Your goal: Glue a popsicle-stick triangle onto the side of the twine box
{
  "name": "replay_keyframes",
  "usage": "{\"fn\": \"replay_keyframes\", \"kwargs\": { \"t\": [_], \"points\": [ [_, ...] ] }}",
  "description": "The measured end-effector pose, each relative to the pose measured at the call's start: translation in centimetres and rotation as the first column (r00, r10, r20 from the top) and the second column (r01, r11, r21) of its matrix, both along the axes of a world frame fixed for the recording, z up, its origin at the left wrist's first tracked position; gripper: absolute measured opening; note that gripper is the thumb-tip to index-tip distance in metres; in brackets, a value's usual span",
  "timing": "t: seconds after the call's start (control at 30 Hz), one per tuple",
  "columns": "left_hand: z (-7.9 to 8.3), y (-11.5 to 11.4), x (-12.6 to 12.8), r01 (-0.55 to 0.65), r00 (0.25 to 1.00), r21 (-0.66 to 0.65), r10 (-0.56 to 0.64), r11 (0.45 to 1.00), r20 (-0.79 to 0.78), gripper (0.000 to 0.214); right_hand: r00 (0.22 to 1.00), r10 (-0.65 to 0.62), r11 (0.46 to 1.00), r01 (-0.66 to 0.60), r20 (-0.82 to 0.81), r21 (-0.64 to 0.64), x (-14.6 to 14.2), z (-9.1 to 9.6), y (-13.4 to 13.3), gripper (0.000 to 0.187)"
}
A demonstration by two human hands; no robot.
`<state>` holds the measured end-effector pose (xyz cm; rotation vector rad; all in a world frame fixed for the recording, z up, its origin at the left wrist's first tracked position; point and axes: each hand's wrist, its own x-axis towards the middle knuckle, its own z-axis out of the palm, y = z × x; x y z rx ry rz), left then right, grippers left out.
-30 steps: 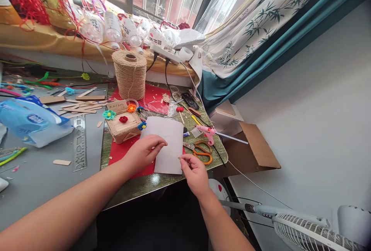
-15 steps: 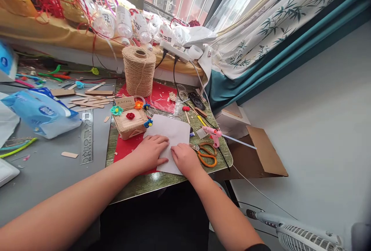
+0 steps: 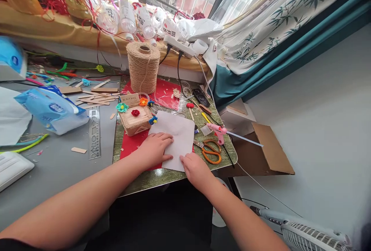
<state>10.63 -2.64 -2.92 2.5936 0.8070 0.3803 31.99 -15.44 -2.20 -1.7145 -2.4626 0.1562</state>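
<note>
A sheet of white paper (image 3: 180,129) lies on a red sheet (image 3: 129,145) near the table's front edge. My left hand (image 3: 155,148) rests flat on the paper's left part, fingers stretched out and thumb apart. At the lower right edge of the paper is my right hand (image 3: 197,169), its fingers bent together on that edge; the fingertips' underside is hidden. Just beyond the left hand stands a small twine-wrapped box (image 3: 136,121) with pipe-cleaner flowers. Orange-handled scissors (image 3: 211,152) lie right of the paper, close to a pink glue gun (image 3: 219,132).
Behind the box stands a big spool of twine (image 3: 143,67). Wooden craft sticks (image 3: 95,98), a clear stencil ruler (image 3: 94,135) and a blue wipes pack (image 3: 53,110) lie to the left. A cardboard box (image 3: 271,150) is beyond the table's right edge.
My right hand has slid from the middle of the paper toward its lower right edge. My left hand stays flat on the paper. The whole view has shifted slightly.
</note>
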Motion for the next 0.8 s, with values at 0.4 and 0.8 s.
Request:
{"fn": "replay_keyframes", "kwargs": {
  "t": [0.4,0.8],
  "points": [
    [0.7,0.0,0.0,0.031,0.996,0.022,-0.032,0.999,0.085,0.047,-0.073,-0.567,0.732,0.412,-0.820,-0.543,-0.7,0.8,-1.6,0.032],
    [2.5,-2.2,0.6,0.262,0.828,-0.211,-0.107,0.942,0.551,0.020,-0.510,-0.583,0.755,-0.053,-0.632,-0.654,-4.9,2.9,-1.7,0.023]
  ]
}}
